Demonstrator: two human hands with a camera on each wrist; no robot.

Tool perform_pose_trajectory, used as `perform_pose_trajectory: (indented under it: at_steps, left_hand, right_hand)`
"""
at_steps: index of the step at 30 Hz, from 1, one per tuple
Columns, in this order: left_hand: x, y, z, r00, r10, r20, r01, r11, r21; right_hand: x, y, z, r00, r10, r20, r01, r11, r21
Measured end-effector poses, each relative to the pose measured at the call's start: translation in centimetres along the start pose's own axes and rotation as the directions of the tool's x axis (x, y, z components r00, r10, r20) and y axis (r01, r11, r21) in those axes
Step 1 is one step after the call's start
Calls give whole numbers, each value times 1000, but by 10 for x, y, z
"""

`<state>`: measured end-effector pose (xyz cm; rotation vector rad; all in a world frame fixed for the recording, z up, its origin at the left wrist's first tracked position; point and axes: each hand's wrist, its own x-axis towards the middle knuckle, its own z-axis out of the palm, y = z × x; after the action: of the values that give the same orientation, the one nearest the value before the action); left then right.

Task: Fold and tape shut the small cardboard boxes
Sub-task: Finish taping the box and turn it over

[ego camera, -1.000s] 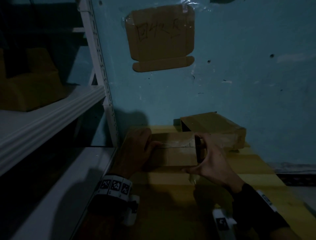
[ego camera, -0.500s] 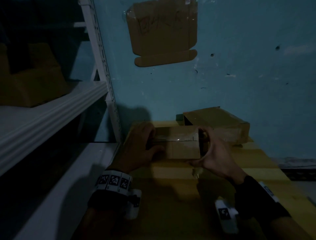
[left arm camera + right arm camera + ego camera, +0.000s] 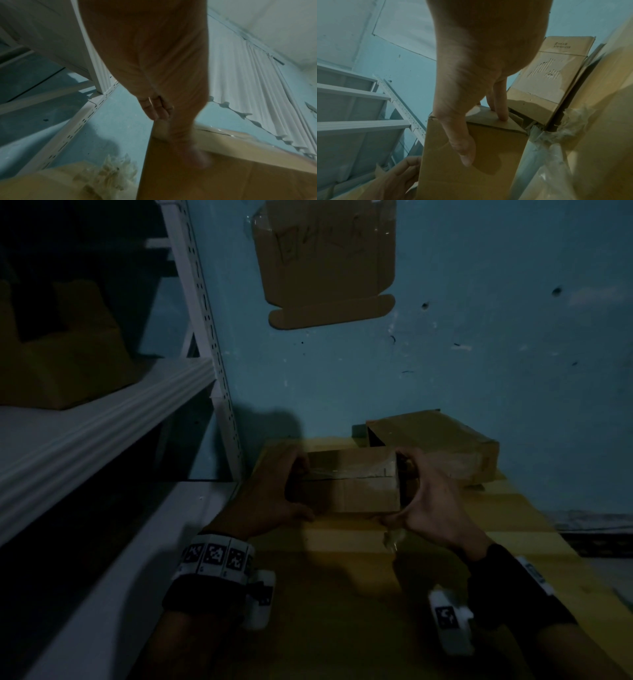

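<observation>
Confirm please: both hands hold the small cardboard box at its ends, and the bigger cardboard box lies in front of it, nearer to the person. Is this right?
One detail is wrong. Both hands, left hand and right hand, do hold the small cardboard box at its ends, but the bigger cardboard box lies behind it, against the blue wall. The head view shows this.

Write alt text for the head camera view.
Two hands grip a small cardboard box by its ends, left hand and right hand, on a cardboard-covered surface. A larger box sits behind, against a blue wall.
</observation>
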<state>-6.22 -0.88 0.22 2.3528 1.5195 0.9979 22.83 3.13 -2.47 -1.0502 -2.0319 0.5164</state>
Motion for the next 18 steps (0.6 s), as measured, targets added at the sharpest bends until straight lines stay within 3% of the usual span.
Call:
perform_pose_trajectory:
  at_steps: [10,18]
  left_hand:
    - [4,2,8,970,138,-199,-133,990,38]
    - [2,3,-2,964,231,-131,-209,964,162]
  right_hand:
    - [4,-2,-6,997,61,-54,-58,997,58]
    - [3,-4,-13,995,73,-65,-68,995,77]
